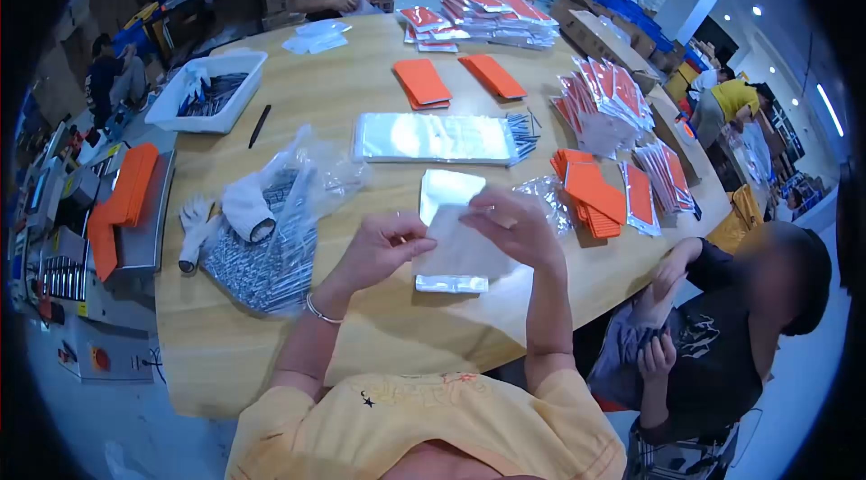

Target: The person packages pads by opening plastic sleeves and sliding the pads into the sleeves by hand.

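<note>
Between my two hands is a thin, translucent plastic bag point(460, 245), raised over a stack of clear plastic bags point(451, 284). My left hand point(388, 250) pinches the bag's left edge with thumb and fingertips. At the bag's upper right, my right hand point(521, 223) has its fingers closed on it. A longer pile of clear plastic sleeves point(433, 138) lies just beyond, with thin metal rods point(523, 135) at its right end. Left of my left hand, a large plastic bag point(262, 263) holds many similar rods; white gloves point(248, 209) rest on and beside it.
Orange cards point(591, 196) and packed red-and-white packets point(604, 106) sit at the right. More packets point(496, 15) are piled at the far edge. A white bin point(207, 92) and a black pen point(260, 126) are at the left. A seated person point(704, 336) is close on my right.
</note>
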A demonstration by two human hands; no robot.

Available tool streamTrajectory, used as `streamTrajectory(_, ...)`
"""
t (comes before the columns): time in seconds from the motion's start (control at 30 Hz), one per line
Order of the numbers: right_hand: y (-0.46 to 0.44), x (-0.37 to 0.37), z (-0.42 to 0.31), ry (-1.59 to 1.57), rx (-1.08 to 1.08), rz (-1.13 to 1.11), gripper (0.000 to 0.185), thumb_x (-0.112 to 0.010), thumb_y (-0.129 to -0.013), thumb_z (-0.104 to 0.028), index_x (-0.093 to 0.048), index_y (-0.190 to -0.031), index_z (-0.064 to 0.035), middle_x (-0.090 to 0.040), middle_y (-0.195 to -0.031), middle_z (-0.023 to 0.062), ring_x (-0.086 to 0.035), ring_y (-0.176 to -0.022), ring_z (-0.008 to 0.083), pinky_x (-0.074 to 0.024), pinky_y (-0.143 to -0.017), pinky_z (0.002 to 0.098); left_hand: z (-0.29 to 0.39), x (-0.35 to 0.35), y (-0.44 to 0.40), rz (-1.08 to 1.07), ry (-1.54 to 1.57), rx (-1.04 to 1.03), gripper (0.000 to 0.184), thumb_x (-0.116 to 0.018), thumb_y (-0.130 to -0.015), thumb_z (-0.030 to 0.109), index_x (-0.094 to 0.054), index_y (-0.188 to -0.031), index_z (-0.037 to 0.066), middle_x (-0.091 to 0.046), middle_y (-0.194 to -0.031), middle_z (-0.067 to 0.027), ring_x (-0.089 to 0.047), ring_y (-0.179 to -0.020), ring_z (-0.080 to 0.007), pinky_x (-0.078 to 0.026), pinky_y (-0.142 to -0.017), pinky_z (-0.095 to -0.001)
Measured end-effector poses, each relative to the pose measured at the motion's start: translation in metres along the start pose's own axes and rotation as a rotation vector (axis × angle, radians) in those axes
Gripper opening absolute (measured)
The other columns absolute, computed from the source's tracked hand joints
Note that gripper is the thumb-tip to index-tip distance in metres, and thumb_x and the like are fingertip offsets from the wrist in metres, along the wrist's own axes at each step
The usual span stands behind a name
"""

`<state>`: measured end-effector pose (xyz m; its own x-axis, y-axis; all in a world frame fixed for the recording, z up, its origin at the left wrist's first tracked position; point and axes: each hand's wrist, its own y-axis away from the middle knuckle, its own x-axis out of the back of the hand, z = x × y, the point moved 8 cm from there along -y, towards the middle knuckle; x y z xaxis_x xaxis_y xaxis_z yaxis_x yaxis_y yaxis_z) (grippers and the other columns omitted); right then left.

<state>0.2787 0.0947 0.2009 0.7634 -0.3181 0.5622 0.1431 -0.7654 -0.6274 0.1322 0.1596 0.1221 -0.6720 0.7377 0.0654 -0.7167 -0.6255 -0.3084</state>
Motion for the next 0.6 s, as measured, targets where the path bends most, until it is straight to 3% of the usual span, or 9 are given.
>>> streamTrajectory(0.03,-0.001,-0.005,-0.004,-0.009,-0.009,-0.006,0.017,-0.072,-0.073,-0.002,-0.061,-0.087,-0.0003,-0.062,-0.077,0.0054,-0.053,-0.057,0.0173,-0.0429,-0.053,0.0266,0.0,0.001,0.003,0.004,0.003,0.013,0.01,-0.067,-0.076,-0.004,-0.065,-0.083,0.001,-0.061,-0.077,0.0003,-0.049,-0.063,-0.0053,-0.039,-0.056,-0.0171)
streamTrajectory(0.17,0.001,0.01,-0.041,0.329,0.128,0.442,0.014,-0.072,-0.073,-0.004,-0.06,-0.081,-0.0017,-0.058,-0.07,0.0049,-0.051,-0.055,0.0174,-0.0413,-0.05,0.0258,0.015,0.015,0.004,0.168,0.109,-0.004,0.009,-0.067,-0.076,-0.004,-0.061,-0.074,0.003,-0.054,-0.069,0.0025,-0.042,-0.057,-0.0052,-0.035,-0.052,-0.0183)
streamTrajectory(0.23,0.004,-0.012,-0.037,0.113,0.04,0.256,0.013,-0.071,-0.074,-0.007,-0.058,-0.075,-0.0033,-0.053,-0.065,0.0041,-0.048,-0.053,0.0173,-0.0393,-0.047,0.0261,0.028,0.009,0.003,0.159,0.042,-0.039,0.01,-0.068,-0.076,-0.004,-0.06,-0.073,0.003,-0.054,-0.069,0.0027,-0.042,-0.057,-0.0053,-0.035,-0.052,-0.0182)
streamTrajectory(0.27,0.006,-0.016,-0.035,0.128,0.032,0.271,0.013,-0.071,-0.074,-0.007,-0.058,-0.075,-0.0033,-0.053,-0.065,0.0041,-0.048,-0.053,0.0173,-0.0393,-0.047,0.0261,0.035,0.004,0.005,0.158,-0.023,-0.071,0.011,-0.068,-0.076,-0.004,-0.06,-0.073,0.003,-0.053,-0.069,0.0028,-0.041,-0.057,-0.0054,-0.034,-0.052,-0.0181)
streamTrajectory(0.33,0.013,-0.042,-0.014,-0.077,-0.093,0.064,0.012,-0.068,-0.074,-0.003,-0.056,-0.074,-0.0021,-0.052,-0.067,0.0042,-0.045,-0.055,0.0146,-0.0377,-0.052,0.0241,0.043,-0.007,0.007,0.16,-0.144,-0.131,0.013,-0.068,-0.076,-0.003,-0.059,-0.071,0.004,-0.051,-0.068,0.0031,-0.041,-0.057,-0.0056,-0.034,-0.053,-0.0179)
streamTrajectory(0.53,0.021,-0.058,0.005,-0.325,-0.128,0.033,0.01,-0.06,-0.08,-0.002,-0.055,-0.071,-0.0031,-0.052,-0.065,0.0032,-0.043,-0.053,0.015,-0.0373,-0.051,0.0234,0.014,-0.005,0.005,0.129,0.047,-0.023,0.015,-0.067,-0.076,-0.005,-0.055,-0.075,0.006,-0.054,-0.074,0.0012,-0.046,-0.064,-0.0078,-0.038,-0.059,-0.0177)
streamTrajectory(0.6,0.018,-0.056,0.002,-0.388,-0.122,0.083,0.005,-0.059,-0.082,-0.004,-0.06,-0.077,-0.0033,-0.054,-0.067,0.0043,-0.043,-0.053,0.0162,-0.0376,-0.051,0.0233,0.008,-0.005,0.003,0.107,0.148,-0.005,0.009,-0.063,-0.081,0.0,-0.056,-0.078,0.006,-0.055,-0.08,-0.0012,-0.046,-0.068,-0.0085,-0.039,-0.062,-0.0186)
